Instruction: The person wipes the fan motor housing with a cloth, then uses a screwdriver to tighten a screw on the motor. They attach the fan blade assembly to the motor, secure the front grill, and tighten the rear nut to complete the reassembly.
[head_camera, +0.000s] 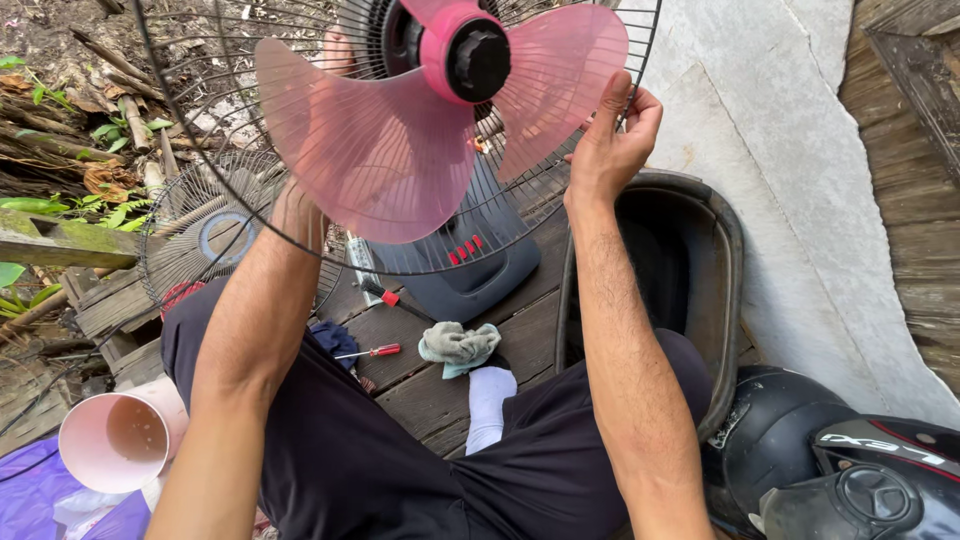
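A table fan stands in front of me with translucent pink blades (390, 150) and a pink hub topped by a black cap (478, 60). A dark wire rear guard (440, 250) rings the blades. My right hand (608, 140) pinches the guard's right rim next to a blade tip. My left hand (335, 50) reaches behind the guard and shows through a pink blade; what its fingers hold is hidden. The fan's dark grey base (470, 275) with red buttons rests on wooden planks.
A loose front wire guard (205, 240) leans at the left. On the planks lie a red-handled screwdriver (372, 351), a second screwdriver (385, 296) and a grey rag (458, 345). A pink cup (120, 440) sits lower left, a black tub (700, 260) right, a black helmet (840, 470) lower right.
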